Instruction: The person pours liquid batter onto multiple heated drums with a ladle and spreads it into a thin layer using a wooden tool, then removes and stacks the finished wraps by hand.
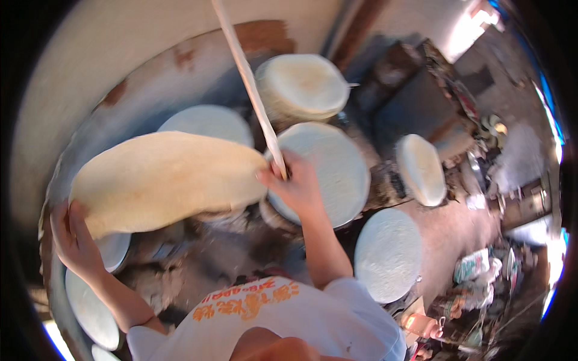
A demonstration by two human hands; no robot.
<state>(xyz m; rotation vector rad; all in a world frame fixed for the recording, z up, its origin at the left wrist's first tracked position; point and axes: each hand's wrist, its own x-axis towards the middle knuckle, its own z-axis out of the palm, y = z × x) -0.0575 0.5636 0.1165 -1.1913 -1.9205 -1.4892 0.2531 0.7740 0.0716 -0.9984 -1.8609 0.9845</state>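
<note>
A large, thin, pale-yellow flatbread (168,180) is stretched out between my hands, above the round sheets. My left hand (75,237) is closed on its lower left edge. At its right end, my right hand (296,183) is closed round the lower end of a long pale stick (248,81), with the thumb at the flatbread's edge. The stick slants up and away to the left. Below and beside my right hand lies a round whitish sheet (331,171). Another pale round sheet (211,120) is partly hidden behind the raised flatbread.
A stack of round flatbreads (304,87) stands at the back by the curved wall (150,66). More pale discs lie at the right (388,256) and lower left (93,310). An oval pale piece (420,169) is near a dark box-like block (415,108). Clutter and bags (472,268) fill the far right.
</note>
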